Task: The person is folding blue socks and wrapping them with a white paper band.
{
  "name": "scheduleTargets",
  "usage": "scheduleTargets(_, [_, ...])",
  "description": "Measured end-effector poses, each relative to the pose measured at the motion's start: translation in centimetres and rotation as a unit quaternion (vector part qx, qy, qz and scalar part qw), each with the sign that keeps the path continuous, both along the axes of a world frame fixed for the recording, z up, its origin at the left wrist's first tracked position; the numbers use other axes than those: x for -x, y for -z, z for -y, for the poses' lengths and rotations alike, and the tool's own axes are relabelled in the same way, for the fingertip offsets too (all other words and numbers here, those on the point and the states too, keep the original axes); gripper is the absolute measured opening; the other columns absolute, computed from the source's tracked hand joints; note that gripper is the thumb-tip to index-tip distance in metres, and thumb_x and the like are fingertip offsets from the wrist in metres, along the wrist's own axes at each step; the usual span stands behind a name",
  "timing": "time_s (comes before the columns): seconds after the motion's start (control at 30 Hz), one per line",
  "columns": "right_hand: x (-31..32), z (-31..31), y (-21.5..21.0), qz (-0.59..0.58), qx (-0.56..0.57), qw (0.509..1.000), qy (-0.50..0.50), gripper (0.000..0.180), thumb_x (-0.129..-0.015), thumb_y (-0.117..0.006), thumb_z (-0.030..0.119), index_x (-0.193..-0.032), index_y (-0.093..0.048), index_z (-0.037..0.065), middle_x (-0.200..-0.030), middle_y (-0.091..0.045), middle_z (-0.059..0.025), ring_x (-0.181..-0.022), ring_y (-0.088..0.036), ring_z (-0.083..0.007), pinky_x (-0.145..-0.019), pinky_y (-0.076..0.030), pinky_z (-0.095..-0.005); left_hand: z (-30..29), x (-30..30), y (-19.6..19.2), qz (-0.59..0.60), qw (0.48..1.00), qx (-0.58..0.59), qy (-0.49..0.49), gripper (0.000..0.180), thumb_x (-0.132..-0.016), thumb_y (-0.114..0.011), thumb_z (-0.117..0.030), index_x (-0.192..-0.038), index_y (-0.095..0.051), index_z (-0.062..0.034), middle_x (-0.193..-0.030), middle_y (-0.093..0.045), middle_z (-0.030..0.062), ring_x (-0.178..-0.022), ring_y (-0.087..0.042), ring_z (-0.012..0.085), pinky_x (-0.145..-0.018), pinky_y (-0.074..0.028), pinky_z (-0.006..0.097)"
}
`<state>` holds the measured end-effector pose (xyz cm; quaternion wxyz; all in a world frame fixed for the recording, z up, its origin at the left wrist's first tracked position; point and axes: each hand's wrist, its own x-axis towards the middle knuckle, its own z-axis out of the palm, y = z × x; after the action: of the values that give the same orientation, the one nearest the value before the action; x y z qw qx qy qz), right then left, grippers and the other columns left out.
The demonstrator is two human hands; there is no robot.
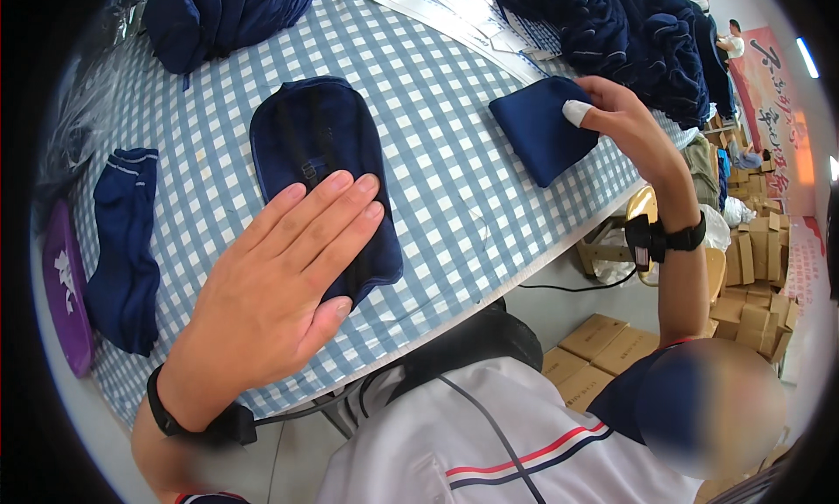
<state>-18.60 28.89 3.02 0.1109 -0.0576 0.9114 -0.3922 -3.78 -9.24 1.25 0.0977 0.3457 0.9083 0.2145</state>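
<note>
A small navy backpack-shaped pouch [325,120] with dark straps and a buckle lies flat on the checked tablecloth in front of me. My left hand [288,251] rests flat on its lower part, fingers stretched out and side by side, hiding some of it. To the right, a folded navy piece of cloth [537,124] is pinched at its right edge by my right hand [612,120]. That thumb, wrapped in white at the tip, presses on top of the cloth; the fingers are partly hidden behind it.
A blue-and-white checked table [446,189] bears a navy cloth item [127,251] and a purple tray [65,286] at left. Navy piles lie far left [227,19] and far right [629,41], near white paper strips [454,24]. Cardboard boxes [603,347] stand on the floor.
</note>
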Motion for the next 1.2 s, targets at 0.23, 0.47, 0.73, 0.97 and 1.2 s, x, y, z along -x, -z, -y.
scheduleTargets(0.23, [0.8, 0.9, -0.9, 0.034, -0.131, 0.988, -0.071, 0.038, -0.086, -0.073, 0.026, -0.112, -0.066, -0.002, -0.093, -0.064, -0.0021, -0.085, -0.056, -0.0092, -0.078, -0.045, -0.0259, 0.4, -0.3, 0.5, -0.028, 1.0, -0.01, -0.002, 0.076, -0.079, -0.063, -0.014, -0.152, -0.043, -0.003, -0.162, -0.037, 0.0139, -0.153, -0.029, 0.0296, -0.126, -0.022, 0.046])
scheduleTargets(0.47, [-0.4, 3.3, -2.9, -0.028, -0.061, 0.995, -0.079, 0.033, -0.085, -0.076, 0.017, -0.111, -0.064, 0.001, -0.101, -0.064, -0.003, -0.091, -0.059, -0.0114, -0.085, -0.048, -0.0286, 0.7, -0.4, 1.5, -0.036, 0.999, -0.038, 0.003, 0.082, -0.078, -0.068, -0.015, -0.154, -0.04, -0.0052, -0.164, -0.034, 0.0116, -0.153, -0.028, 0.0277, -0.126, -0.021, 0.044])
scheduleTargets(0.73, [0.8, 16.1, -0.2, -0.322, -0.106, 0.757, -0.559, 0.033, -0.076, -0.075, -0.003, -0.107, -0.072, 0.008, -0.125, -0.063, -0.005, -0.115, -0.061, -0.0259, -0.097, -0.052, -0.0396, 0.7, -0.5, 1.3, -0.038, 0.999, 0.003, 0.005, 0.082, -0.077, -0.07, -0.016, -0.153, -0.041, -0.0039, -0.161, -0.035, 0.0145, -0.152, -0.03, 0.0306, -0.126, -0.022, 0.046])
scheduleTargets(0.97, [4.1, 19.1, 0.5, -0.203, -0.046, 0.713, -0.669, 0.015, -0.082, -0.068, -0.002, -0.098, -0.07, -0.001, -0.1, -0.065, -0.0109, -0.099, -0.066, -0.0293, -0.087, -0.051, -0.0417, 0.5, -0.4, 1.5, -0.021, 0.999, -0.048, -0.008, 0.085, -0.068, -0.077, -0.012, -0.147, -0.047, -0.0027, -0.157, -0.037, 0.0177, -0.146, -0.037, 0.0343, -0.121, -0.031, 0.049])
scheduleTargets(1.2, [5.8, 21.0, -3.2, -0.056, 0.011, 0.667, -0.743, 0.02, -0.092, -0.062, 0.009, -0.102, -0.07, -0.006, -0.093, -0.067, -0.0148, -0.08, -0.065, -0.0259, -0.074, -0.052, -0.0383, 0.2, -0.4, 0.9, 0.008, 1.0, -0.011, -0.027, 0.079, -0.069, -0.074, -0.015, -0.143, -0.05, -0.0017, -0.162, -0.034, 0.0171, -0.15, -0.033, 0.0344, -0.122, -0.028, 0.049])
